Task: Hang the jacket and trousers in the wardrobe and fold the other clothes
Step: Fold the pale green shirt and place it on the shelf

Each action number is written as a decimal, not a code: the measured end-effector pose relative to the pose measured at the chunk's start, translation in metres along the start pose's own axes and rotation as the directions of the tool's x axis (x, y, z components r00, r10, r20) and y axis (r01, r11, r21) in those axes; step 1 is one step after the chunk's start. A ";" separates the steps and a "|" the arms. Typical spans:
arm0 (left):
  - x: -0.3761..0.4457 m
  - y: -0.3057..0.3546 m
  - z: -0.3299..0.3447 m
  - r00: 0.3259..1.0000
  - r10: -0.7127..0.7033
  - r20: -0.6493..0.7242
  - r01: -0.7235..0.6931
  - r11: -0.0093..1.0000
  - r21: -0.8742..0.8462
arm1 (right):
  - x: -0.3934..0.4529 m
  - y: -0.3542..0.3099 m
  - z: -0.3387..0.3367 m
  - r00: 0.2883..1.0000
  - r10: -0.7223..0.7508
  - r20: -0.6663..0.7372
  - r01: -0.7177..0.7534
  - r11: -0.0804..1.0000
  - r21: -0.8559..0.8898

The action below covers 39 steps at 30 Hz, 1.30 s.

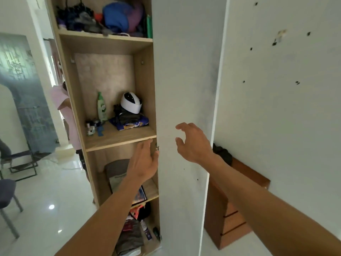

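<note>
- Glossy white floor (55,191) on the left, with a grey chair (7,198) cut off at the near left edge.
- A person in pink (63,108) stands half hidden behind the wardrobe (77,100).
- Its open shelves hold heaped clothes (103,17) at the top, then a green bottle (101,108) and a white helmet (131,102).
- Left hand (145,159) touches a white door's (184,71) edge, fingers straight; right hand (191,143) hovers spread, holding nothing.
- Jacket and trousers cannot be picked out.

Tall light-wood wardrobe (144,85) with white doors, left compartment open, shelves showing. White door (184,80) closed beside open section; second white door (276,108) swung ajar at right. Crumpled dark and blue clothes (103,17) piled on top shelf; folded dark and blue-patterned clothes (129,120) on middle shelf.
</note>
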<state>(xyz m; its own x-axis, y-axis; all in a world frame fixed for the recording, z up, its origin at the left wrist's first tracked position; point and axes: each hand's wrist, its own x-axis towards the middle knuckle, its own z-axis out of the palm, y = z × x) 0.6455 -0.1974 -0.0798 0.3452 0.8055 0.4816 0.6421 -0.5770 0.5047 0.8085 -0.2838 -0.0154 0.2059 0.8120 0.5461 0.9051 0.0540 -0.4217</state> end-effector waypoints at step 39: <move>0.083 -0.015 -0.031 0.995 0.027 -0.095 -0.051 0.967 -0.251 | 0.173 -0.068 0.019 0.824 -0.235 -0.516 0.483 0.768 0.421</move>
<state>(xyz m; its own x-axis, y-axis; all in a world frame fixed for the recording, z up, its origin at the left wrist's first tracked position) 0.6431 -0.1256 -0.0248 0.2963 0.7730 0.5610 0.4316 -0.6323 0.6433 0.7755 -0.1362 0.0934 0.1490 0.3562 0.9224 0.6380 0.6781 -0.3649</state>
